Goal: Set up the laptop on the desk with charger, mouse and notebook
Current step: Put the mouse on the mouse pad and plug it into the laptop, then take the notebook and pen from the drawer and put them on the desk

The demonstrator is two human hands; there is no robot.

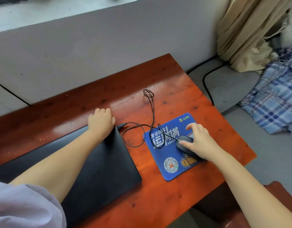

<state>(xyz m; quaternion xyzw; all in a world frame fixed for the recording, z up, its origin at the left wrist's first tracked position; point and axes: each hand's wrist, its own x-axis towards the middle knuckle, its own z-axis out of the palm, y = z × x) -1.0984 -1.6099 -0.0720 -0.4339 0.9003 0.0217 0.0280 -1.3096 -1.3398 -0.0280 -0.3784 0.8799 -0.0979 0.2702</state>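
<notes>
A closed black laptop [105, 165] lies flat on the red-brown wooden desk [166, 79]. My left hand [100, 121] curls over the laptop's far right corner, gripping its back edge. To the right lies a blue mouse pad [165, 160] with white lettering. On it sits a black wired mouse [185, 142], and my right hand [199, 140] rests over it, fingers spread along its sides. The mouse cable [151, 111] loops across the desk, and its USB plug [122, 125] lies loose beside the laptop's corner. No charger or notebook shows in this view.
A grey wall [109, 51] runs behind the desk. Right of the desk lie a grey cushion [227, 89], a blue plaid cloth [273, 102] and a beige curtain [245, 30]. Dark wooden furniture [276, 195] sits at the lower right.
</notes>
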